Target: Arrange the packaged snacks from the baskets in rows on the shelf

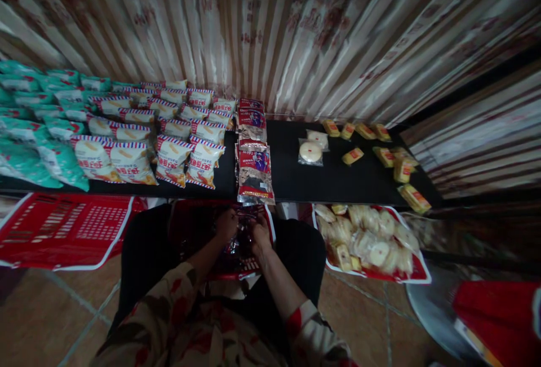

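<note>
Step in hand, prob.: sorting shiny dark packets [233, 246] inside the middle red basket [274, 233]. L hand [227, 224] and R hand [260, 233] both at the packets, fingers partly curled; can't tell if either has a firm hold, too dark. Next move calls for 1 secure pinch, then a lift w/ clearance over the basket.

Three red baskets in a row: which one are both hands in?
The middle basket: the left hand and right hand are both inside it. No hand touches the left basket or the right basket.
</note>
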`<move>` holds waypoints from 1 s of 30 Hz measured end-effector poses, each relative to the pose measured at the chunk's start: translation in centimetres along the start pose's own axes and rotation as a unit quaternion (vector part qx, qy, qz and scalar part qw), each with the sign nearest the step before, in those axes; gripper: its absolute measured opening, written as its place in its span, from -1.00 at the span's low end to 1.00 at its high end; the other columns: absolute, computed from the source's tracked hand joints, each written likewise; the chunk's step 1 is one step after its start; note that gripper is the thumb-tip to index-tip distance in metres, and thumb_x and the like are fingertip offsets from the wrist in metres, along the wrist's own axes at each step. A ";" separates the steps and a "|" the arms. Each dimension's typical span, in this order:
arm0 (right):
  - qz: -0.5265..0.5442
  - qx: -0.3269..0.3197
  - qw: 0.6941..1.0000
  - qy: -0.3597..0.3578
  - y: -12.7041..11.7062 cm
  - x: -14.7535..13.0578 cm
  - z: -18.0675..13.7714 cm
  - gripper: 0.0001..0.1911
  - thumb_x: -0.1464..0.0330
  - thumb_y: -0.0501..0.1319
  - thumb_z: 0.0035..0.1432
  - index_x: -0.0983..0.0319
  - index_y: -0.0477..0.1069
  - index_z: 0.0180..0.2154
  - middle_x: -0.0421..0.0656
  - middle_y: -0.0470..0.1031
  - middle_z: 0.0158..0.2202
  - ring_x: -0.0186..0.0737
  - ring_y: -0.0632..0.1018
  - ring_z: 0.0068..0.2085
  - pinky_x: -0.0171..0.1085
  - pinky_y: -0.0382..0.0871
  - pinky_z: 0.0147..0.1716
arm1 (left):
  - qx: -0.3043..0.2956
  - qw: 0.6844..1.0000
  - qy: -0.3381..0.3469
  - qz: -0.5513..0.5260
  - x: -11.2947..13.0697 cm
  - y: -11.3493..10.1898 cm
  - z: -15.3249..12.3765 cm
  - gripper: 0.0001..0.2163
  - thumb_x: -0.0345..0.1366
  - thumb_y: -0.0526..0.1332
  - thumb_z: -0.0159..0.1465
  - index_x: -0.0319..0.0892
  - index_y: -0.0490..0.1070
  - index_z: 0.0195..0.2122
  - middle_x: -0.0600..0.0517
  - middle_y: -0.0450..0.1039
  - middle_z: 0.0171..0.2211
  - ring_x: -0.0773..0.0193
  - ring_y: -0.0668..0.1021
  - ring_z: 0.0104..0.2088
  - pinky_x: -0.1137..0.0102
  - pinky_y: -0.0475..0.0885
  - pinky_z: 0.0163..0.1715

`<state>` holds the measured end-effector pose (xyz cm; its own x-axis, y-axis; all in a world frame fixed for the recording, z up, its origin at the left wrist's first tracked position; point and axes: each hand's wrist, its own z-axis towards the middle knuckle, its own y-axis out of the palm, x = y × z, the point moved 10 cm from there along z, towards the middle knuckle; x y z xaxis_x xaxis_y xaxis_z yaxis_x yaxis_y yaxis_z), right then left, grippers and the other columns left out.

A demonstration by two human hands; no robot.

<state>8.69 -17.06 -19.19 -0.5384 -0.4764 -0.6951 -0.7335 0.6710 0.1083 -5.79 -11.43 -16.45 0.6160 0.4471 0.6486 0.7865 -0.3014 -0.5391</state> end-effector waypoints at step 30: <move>-0.171 -0.410 0.887 -0.124 4.2 -6.5 -14.2 -0.64 0.08 0.34 -0.09 0.18 0.46 -0.31 -0.25 0.50 -0.44 -0.31 0.49 -0.41 -0.29 0.38 -0.31 | 0.020 0.922 0.187 -0.339 8.6 -12.2 -11.7 -0.77 -0.10 0.10 0.16 -0.16 0.30 -0.41 0.06 0.45 -0.46 0.27 0.50 -0.44 0.41 0.39 -0.40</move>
<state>3.24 -19.18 -4.12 -0.1930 -0.3645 -0.9110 -0.9464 -0.1758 0.2708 -9.57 -13.79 2.04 -0.0374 0.1969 0.9797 0.9987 -0.0254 0.0432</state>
